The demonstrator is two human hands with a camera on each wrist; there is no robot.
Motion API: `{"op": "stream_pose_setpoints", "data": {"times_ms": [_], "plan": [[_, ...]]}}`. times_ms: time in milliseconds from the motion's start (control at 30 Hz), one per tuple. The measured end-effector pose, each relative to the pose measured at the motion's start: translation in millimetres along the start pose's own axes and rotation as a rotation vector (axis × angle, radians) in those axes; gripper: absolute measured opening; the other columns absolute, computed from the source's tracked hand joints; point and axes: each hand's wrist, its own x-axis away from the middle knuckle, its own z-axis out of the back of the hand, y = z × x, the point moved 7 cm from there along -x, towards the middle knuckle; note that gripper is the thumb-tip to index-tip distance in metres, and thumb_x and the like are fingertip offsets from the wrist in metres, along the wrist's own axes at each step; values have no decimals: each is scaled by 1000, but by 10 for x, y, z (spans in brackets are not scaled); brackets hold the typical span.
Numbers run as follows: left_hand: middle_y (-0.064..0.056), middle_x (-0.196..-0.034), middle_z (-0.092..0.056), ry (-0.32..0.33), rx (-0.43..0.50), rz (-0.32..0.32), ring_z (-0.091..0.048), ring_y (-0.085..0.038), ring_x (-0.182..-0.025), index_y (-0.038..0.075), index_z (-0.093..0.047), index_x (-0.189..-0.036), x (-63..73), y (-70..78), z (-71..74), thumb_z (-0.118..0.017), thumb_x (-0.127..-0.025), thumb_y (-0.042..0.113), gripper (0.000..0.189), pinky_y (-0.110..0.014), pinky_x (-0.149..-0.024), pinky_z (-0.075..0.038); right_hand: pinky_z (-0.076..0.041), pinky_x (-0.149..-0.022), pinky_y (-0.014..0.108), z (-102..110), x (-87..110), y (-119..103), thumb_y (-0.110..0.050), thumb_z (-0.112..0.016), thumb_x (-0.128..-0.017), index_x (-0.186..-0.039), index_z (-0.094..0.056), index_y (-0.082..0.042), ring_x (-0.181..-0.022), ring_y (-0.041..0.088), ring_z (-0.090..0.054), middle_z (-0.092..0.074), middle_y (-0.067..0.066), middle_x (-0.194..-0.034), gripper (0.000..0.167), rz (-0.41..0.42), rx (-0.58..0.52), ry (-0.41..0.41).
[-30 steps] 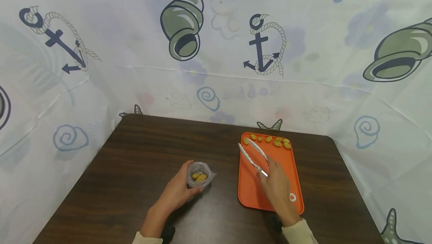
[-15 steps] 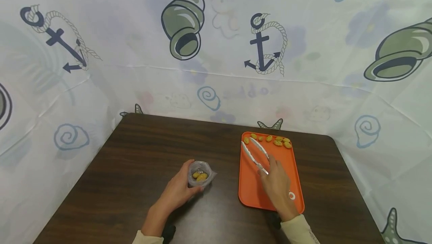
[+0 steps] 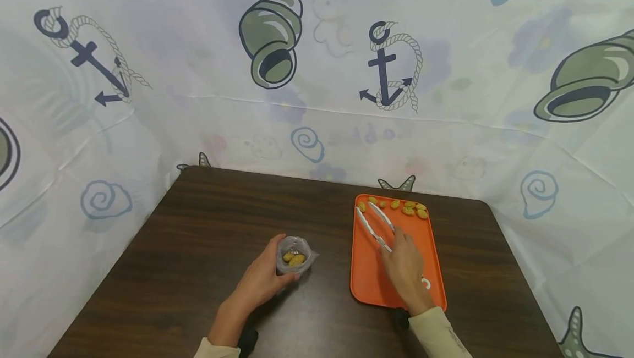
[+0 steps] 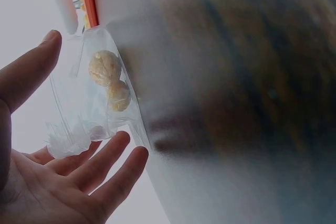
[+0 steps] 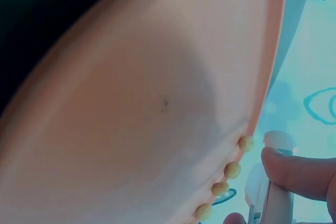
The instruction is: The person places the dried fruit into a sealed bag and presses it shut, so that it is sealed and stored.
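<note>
I've got the orange rectangular plastic tray [image 3: 367,287] under the right hand [image 3: 404,267], which grips silver-and-white tongs [image 3: 379,241], tips parted, long axis running forward-left. Left hand [image 3: 262,276] curls round a clear plastic bag [image 3: 309,255]; small oval yellow-brown pieces [image 3: 408,211] row crosswise at the tray's far edge, ahead of the right hand, the nearer one.

Faint letter-like marks [image 3: 371,136] are borne by the patterned backdrop [image 3: 332,86], toward two o'clock from the middle of the head view, but no word can be made out. No label, brand or number can be read elsewhere.
</note>
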Motion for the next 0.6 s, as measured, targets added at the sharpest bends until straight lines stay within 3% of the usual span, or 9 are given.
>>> {"op": "stream_pose_setpoints", "data": {"times_ms": [600], "plan": [[-14,-144,-60,10,-8,-6,-62,-34,-126,14,-34,-156,0,-7,-6,-92,-78,31,99,-56,-99,-50,-55,-69,53,-121,-100,12,-12,-76,-92,-137,-55,2,-86,40,-67,-65,27,-113,51,22,30,-8]]}}
